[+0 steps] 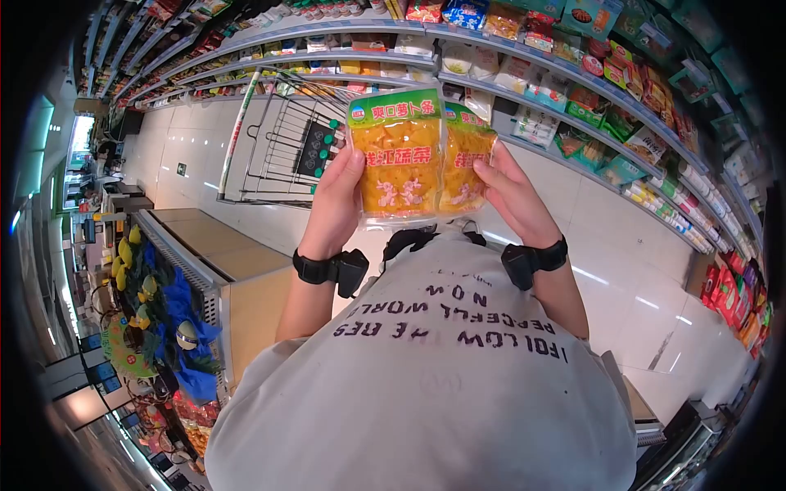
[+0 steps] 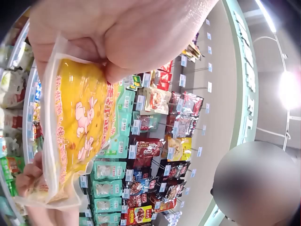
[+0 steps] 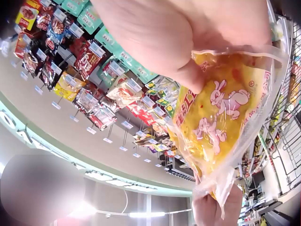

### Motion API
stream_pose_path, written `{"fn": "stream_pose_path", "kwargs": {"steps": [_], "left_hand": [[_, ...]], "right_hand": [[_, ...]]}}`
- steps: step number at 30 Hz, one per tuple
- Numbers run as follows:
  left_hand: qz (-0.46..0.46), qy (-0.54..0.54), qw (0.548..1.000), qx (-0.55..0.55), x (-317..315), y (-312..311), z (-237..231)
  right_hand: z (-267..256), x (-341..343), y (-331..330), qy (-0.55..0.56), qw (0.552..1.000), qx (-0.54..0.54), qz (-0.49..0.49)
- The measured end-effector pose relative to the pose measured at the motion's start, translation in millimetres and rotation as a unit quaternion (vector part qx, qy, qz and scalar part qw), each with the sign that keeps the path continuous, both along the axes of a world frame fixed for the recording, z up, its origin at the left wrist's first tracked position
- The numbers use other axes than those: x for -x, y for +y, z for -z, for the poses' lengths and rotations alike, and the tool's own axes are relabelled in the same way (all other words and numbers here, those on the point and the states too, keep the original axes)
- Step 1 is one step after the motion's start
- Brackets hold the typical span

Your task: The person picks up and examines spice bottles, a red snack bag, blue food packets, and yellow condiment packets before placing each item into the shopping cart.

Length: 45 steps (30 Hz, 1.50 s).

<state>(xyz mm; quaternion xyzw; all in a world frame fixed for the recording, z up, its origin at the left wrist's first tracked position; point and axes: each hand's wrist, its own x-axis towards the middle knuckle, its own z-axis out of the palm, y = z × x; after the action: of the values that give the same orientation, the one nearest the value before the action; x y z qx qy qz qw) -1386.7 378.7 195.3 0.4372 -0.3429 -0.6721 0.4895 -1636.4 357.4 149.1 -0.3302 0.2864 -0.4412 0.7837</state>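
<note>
"Where are our hands?"

"Both are up in front of our grey shirt (image 1: pixel 417 401). Our arms reach forward, with a black band on each wrist."

"What do we hold?"

"Two yellow packs of radish strips, side by side between our hands. Our left hand (image 1: pixel 334 196) grips the left pack (image 1: pixel 398 168) by its outer side, thumb on the front. Our right hand (image 1: pixel 517 192) grips the right pack (image 1: pixel 465 168) the same way, thumb on the front too."

"And our other fingers?"

"They go behind the packs, but they're mostly hidden, so we can't tell how each one bends. Maybe the packs touch in the middle."

"What's near?"

"A shopping cart (image 1: pixel 239 131) past our left hand, and food shelves (image 1: pixel 565 64) ahead."
</note>
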Motion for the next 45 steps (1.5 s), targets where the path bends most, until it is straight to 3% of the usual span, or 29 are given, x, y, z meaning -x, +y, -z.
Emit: {"fn": "stream_pose_path", "kwargs": {"steps": [4,9,11,13,17,19,23,24,26,28,32,34,35,38,39,41,45], "left_hand": [[-0.021,-0.005,1.0,-0.01,19,-8,9],[-0.035,-0.04,0.999,-0.01,42,-16,22],[-0.042,-0.133,0.99,-0.006,50,-16,28],[0.004,-0.169,0.985,-0.045,49,-16,31],[0.071,-0.135,0.988,0.035,59,-14,40],[0.155,-0.202,0.965,0.068,59,-12,34],[0.114,-0.134,0.983,0.052,60,-10,33],[0.112,-0.134,0.983,0.052,56,-10,35],[0.106,-0.081,0.989,-0.059,45,-8,40],[0.102,-0.055,0.993,-0.037,46,-8,32],[0.09,-0.026,0.996,-0.013,46,-5,28],[0.071,-0.075,0.994,0.046,59,-2,23],[0.052,-0.124,0.986,0.103,65,0,22],[0.065,-0.077,0.994,0.048,59,0,27],[0.056,-0.041,0.997,0.014,58,-1,30],[0.055,-0.06,0.996,0.043,61,-2,35],[0.049,-0.049,0.996,0.058,71,-1,27]], "right_hand": [[-10,-1,-1,0.111,0.991,0.07,-0.029],[-8,-2,-6,0.111,0.991,0.057,-0.045],[-6,-4,-5,0.113,0.991,0.049,-0.054],[5,-8,-7,0.081,0.993,0.053,-0.061],[12,-9,-11,0.079,0.992,0.044,-0.09],[11,-9,-12,0.086,0.992,0.012,-0.092],[17,-7,-13,0.089,0.99,0.001,-0.11],[23,-8,-14,0.035,0.994,-0.021,-0.101],[32,-7,-13,-0.018,0.994,-0.042,-0.095],[35,-6,-13,-0.085,0.99,-0.056,-0.096],[31,-7,-10,-0.089,0.989,-0.055,-0.106],[24,-19,-9,0.066,0.992,0.071,-0.085],[25,-19,-9,0.067,0.992,0.07,-0.082],[33,-19,-16,0.229,0.961,0.152,-0.036],[39,-19,-18,0.23,0.96,0.153,-0.032],[48,-20,-17,0.365,0.905,0.214,0.038],[30,-19,-11,0.421,0.877,0.215,0.083]]}}
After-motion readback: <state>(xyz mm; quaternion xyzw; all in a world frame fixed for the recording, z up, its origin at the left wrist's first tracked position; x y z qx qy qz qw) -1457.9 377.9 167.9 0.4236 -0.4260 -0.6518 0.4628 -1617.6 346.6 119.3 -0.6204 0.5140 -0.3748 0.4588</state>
